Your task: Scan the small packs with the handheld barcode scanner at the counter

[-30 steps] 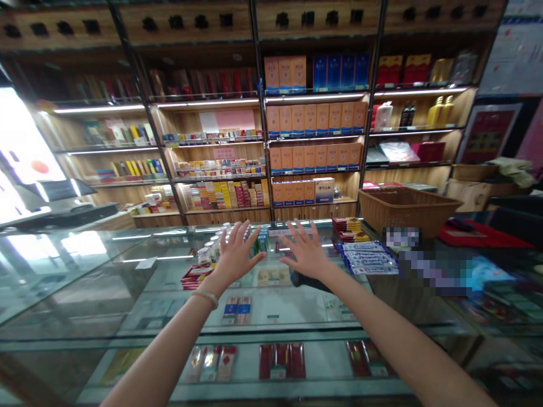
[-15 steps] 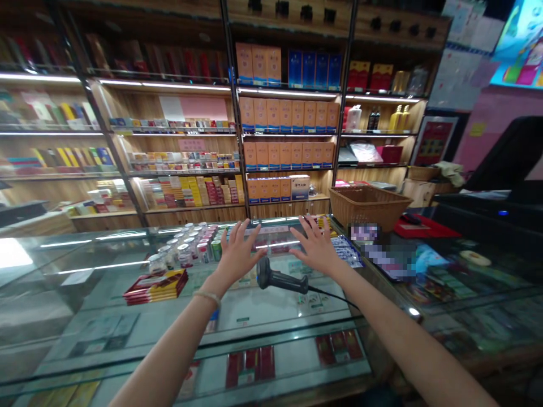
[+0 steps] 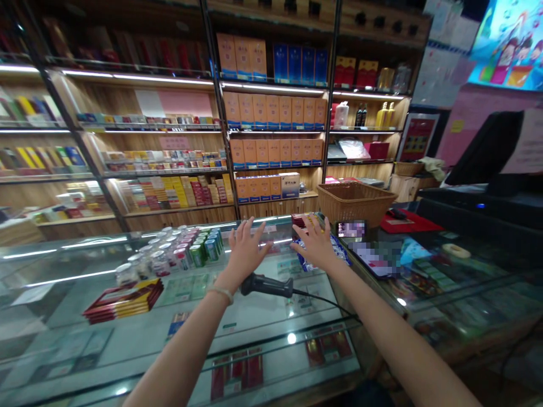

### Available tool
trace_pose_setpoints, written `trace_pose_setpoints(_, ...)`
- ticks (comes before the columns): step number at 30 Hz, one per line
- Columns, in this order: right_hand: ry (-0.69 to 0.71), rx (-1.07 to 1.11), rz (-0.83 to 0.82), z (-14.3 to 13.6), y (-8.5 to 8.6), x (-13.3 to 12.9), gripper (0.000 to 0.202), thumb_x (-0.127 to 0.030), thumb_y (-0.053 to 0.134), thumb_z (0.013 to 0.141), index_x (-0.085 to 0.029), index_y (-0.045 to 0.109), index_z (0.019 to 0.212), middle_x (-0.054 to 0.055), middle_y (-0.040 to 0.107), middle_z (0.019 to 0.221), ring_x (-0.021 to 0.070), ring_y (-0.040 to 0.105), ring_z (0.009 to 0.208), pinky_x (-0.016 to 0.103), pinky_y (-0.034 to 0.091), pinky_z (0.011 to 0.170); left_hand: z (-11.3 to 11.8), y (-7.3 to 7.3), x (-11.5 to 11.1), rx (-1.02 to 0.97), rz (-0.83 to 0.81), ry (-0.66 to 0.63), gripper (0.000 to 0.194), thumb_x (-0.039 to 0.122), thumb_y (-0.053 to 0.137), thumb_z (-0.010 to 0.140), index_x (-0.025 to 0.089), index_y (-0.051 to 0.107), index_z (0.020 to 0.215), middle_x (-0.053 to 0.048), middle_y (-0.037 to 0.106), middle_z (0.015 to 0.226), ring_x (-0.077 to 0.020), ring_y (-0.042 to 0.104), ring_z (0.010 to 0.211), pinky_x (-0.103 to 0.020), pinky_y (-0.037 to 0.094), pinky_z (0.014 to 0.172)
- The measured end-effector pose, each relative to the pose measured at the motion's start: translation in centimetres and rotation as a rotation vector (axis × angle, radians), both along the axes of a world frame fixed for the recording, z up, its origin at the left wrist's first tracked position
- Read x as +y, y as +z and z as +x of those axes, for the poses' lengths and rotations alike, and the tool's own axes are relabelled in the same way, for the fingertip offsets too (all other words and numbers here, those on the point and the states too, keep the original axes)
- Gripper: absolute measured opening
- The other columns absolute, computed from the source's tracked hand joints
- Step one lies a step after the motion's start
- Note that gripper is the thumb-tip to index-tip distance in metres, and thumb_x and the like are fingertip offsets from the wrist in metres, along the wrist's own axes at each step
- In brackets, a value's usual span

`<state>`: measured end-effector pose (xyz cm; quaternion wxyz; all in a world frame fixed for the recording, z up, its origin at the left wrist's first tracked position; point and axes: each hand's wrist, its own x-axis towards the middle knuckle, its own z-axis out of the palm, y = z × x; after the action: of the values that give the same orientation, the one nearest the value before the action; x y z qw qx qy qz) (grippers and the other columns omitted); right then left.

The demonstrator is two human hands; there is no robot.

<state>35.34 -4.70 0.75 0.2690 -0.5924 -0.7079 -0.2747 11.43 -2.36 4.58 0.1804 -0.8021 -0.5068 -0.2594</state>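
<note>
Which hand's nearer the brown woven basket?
Right: the right hand is left of the brown woven basket, nearer the camera; the left hand is farther left.

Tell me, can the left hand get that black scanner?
Probably yes: the left hand is open and holds nothing, the black scanner lies close by, and nothing seems to cover it. The fingers point past it, though.

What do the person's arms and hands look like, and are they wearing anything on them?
The left hand and right hand have no gloves. The left arm shows no sleeve, but has a thin, pale, rounded bracelet at the wrist. The right arm shows no sleeve and no bracelet. Any rings would be too small to tell.
</note>
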Motion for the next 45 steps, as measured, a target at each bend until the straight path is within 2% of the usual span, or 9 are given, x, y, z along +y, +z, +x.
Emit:
trace_pose_setpoints(6, -0.054, 0.024, -0.041, 1.8, -0.6, 1.1, 0.054, -0.057, 0.046, 0.101, -0.027, 0.058, 0.144, 0.013, 0.035, 0.165, 0.0336, 0.025, 0.153, 0.066, 0.002, 0.122, 2.3, -0.7, 1.0, -0.015, -0.032, 0.007, 0.061, 0.053, 0.052, 0.097, 0.029, 0.047, 0.153, -0.014, 0.034, 0.165, -0.0359, 0.032, 0.151, -0.062, 0.027, 0.120)
trace_pose_setpoints(12, -0.097, 0.012, -0.045, 4.4, -0.6, 3.0, 0.056, -0.057, 0.046, 0.100, -0.025, 0.057, 0.144, 0.014, 0.033, 0.166, 0.0350, 0.021, 0.154, 0.066, 0.001, 0.121, 4.6, -1.2, 2.6, -0.053, -0.086, 0.029, 0.061, 0.055, 0.052, 0.096, 0.030, 0.048, 0.152, -0.013, 0.034, 0.165, -0.0346, 0.033, 0.150, -0.057, 0.031, 0.119)
trace_pose_setpoints(16, -0.142, 0.023, -0.060, 6.2, -0.4, 4.9, 0.056, -0.056, 0.046, 0.099, -0.024, 0.057, 0.144, 0.015, 0.031, 0.167, 0.0363, 0.019, 0.154, 0.067, 0.000, 0.120, 6.5, -1.0, 3.7, -0.057, -0.152, 0.009, 0.064, 0.057, 0.050, 0.096, 0.028, 0.045, 0.153, -0.014, 0.032, 0.166, -0.0356, 0.032, 0.150, -0.058, 0.032, 0.119)
trace_pose_setpoints(22, -0.207, 0.023, -0.173, 8.2, -0.2, 7.4, 0.054, -0.057, 0.044, 0.100, -0.026, 0.058, 0.142, 0.014, 0.030, 0.167, 0.0360, 0.014, 0.156, 0.069, -0.003, 0.119, 9.5, -0.5, 5.3, -0.082, -0.260, 0.020, 0.064, 0.060, 0.050, 0.096, 0.028, 0.046, 0.151, -0.014, 0.030, 0.167, -0.0344, 0.030, 0.152, -0.056, 0.030, 0.121)
trace_pose_setpoints(27, -0.255, 0.016, -0.252, 9.6, -1.4, 8.7, 0.055, -0.056, 0.044, 0.099, -0.026, 0.058, 0.143, 0.014, 0.026, 0.169, 0.0359, 0.010, 0.156, 0.070, -0.003, 0.118, 11.4, -0.5, 6.5, -0.074, -0.317, 0.022, 0.067, 0.061, 0.048, 0.095, 0.029, 0.042, 0.154, -0.013, 0.030, 0.167, -0.0338, 0.028, 0.152, -0.056, 0.027, 0.121)
trace_pose_setpoints(35, -0.297, 0.005, -0.298, 11.0, -4.0, 9.2, 0.053, -0.057, 0.045, 0.098, -0.025, 0.065, 0.135, 0.013, 0.027, 0.168, 0.0345, 0.010, 0.156, 0.069, -0.001, 0.118, 13.2, -2.2, 8.2, -0.019, -0.379, 0.062, 0.068, 0.064, 0.047, 0.094, 0.028, 0.045, 0.151, -0.014, 0.027, 0.168, -0.0340, 0.026, 0.153, -0.058, 0.028, 0.120)
trace_pose_setpoints(45, -0.301, 0.028, -0.325, 11.1, -4.1, 9.1, 0.055, -0.059, 0.044, 0.097, -0.022, 0.068, 0.131, 0.014, 0.025, 0.169, 0.0351, 0.006, 0.157, 0.070, -0.003, 0.118, 16.1, -3.9, 9.8, 0.013, -0.462, 0.086, 0.068, 0.066, 0.047, 0.091, 0.024, 0.053, 0.145, -0.015, 0.028, 0.167, -0.0375, 0.027, 0.151, -0.061, 0.025, 0.120)
